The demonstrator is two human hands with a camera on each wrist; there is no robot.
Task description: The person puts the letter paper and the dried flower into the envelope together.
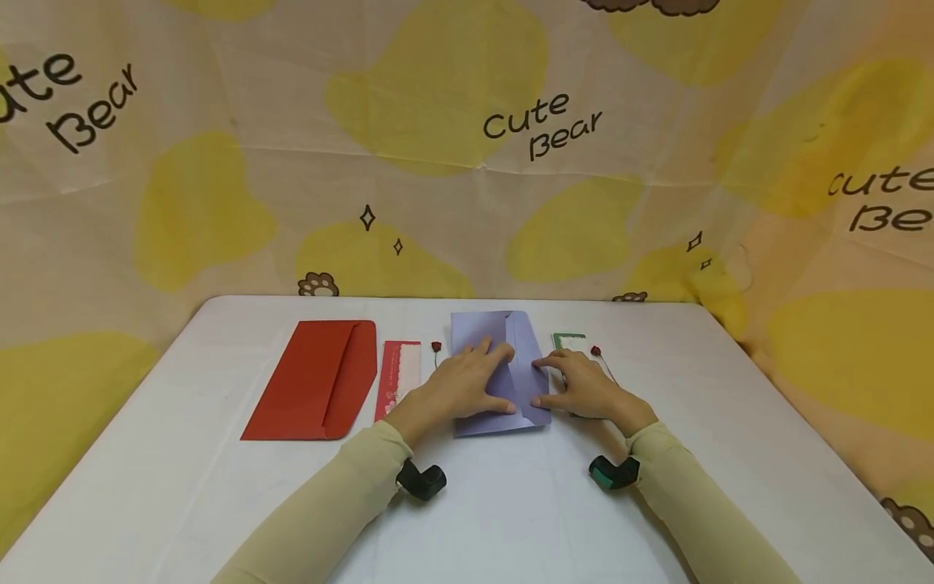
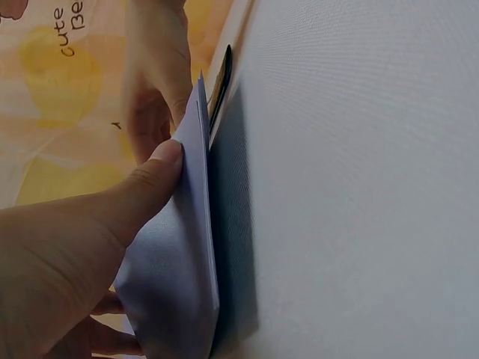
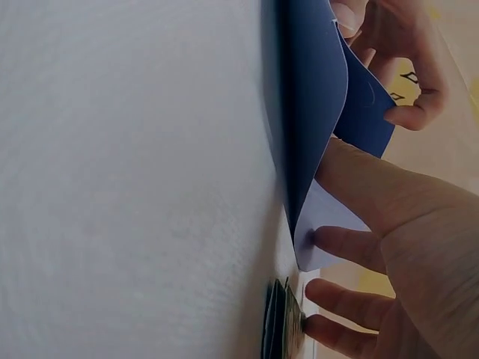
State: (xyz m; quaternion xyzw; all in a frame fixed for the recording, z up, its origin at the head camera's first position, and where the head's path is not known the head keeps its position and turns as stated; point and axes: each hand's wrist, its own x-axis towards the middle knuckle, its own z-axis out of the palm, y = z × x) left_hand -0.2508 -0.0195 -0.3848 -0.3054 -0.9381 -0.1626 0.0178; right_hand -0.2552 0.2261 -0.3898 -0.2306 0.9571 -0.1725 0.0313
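Note:
A purple envelope (image 1: 481,324) lies under both hands in the head view, its flap on the right. My left hand (image 1: 463,377) grips it across the body, thumb towards the near side and fingers towards the far side. In the right wrist view the envelope's mouth (image 3: 367,97) gapes between its bulging panels. My right hand (image 1: 587,385) reaches in from the right with spread, fairly straight fingers. Its thumb meets the mouth's edge, the thumb tip hidden there, while the index finger touches the flap (image 3: 329,202). One long edge of the envelope tilts off the tabletop in the left wrist view.
On the white table (image 1: 182,487), a red envelope (image 1: 306,365) and a red-and-white card (image 1: 397,365) lie at left. A small dried rose (image 1: 436,347) is beside the card. Behind my right hand are a green-edged card (image 1: 569,341) and another rose (image 1: 596,351). A printed cloth (image 1: 438,203) hangs behind.

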